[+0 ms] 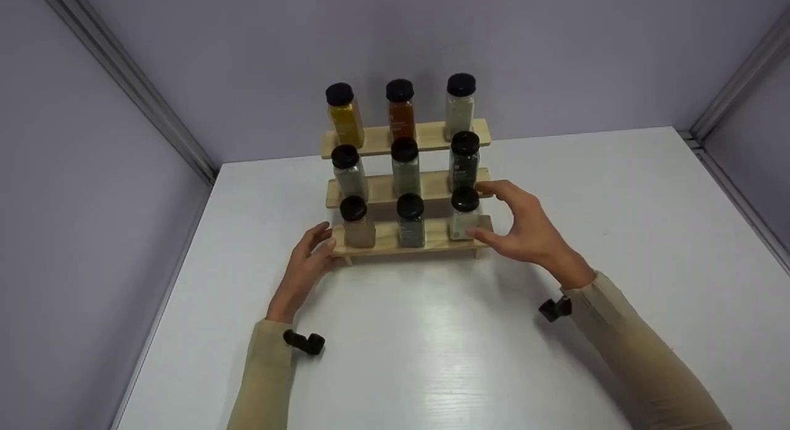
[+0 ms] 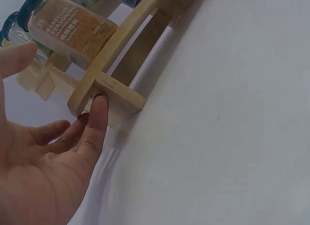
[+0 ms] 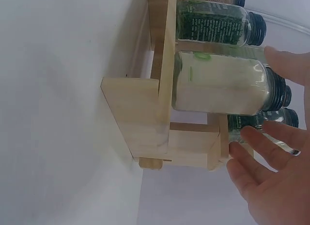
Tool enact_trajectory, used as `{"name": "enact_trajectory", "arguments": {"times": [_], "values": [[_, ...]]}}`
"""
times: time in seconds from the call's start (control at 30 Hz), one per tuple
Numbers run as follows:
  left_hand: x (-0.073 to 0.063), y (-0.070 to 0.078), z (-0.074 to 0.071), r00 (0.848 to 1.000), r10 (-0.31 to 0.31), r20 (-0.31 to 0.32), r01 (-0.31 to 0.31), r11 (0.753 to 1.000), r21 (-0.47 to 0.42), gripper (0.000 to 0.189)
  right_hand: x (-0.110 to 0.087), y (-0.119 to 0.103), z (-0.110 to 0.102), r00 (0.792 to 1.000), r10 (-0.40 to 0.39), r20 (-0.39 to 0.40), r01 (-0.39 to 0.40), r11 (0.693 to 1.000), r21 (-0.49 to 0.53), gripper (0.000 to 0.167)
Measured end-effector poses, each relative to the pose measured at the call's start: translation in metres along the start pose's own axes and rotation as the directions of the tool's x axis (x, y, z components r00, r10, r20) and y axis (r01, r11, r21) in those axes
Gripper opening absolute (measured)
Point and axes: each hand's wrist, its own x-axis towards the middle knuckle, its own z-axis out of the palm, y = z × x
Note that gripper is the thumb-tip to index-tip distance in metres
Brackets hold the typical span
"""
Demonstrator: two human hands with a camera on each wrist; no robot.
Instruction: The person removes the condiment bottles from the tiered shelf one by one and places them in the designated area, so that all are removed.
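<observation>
A three-tier wooden spice rack (image 1: pixel 382 247) holds several square glass jars with black lids. My left hand (image 1: pixel 307 264) is at the left end of its lowest shelf. In the left wrist view a fingertip touches the rack's leg (image 2: pixel 120 97), and the thumb stands apart near the barbecue seasoning jar (image 2: pixel 72 26). At the other end, my right hand (image 1: pixel 524 227) curves loosely beside the jar of pale powder (image 3: pixel 220 84) at the front right. Its thumb and fingers are spread on either side of that jar's lid, apart from it in the right wrist view.
The rack stands on a white table (image 1: pixel 407 343) near the back wall (image 1: pixel 271 66). On the top tier are a yellow jar (image 1: pixel 347 124), a red-orange jar (image 1: pixel 402 118) and a pale green jar (image 1: pixel 459 115). Metal frame posts line both back corners.
</observation>
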Motion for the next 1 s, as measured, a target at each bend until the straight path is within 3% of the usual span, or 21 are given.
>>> {"name": "enact_trajectory", "arguments": {"times": [0.2,0.4,1.0], "values": [[0.002,-0.005,0.005,0.995,-0.09,-0.043,0.083,0.984,-0.159,0.062,0.002,-0.003,0.004,1.0,0.009,-0.003,-0.009,1.0,0.016,0.07],[0.004,-0.01,0.007,0.993,-0.113,-0.038,0.1,0.963,-0.252,0.059,0.006,-0.005,0.008,0.999,0.043,-0.009,-0.043,0.998,0.039,0.067],[0.002,-0.022,0.004,0.998,-0.044,-0.034,0.033,0.964,-0.264,0.06,0.008,-0.004,0.014,0.996,0.093,0.008,-0.093,0.98,0.176,0.062]]}}
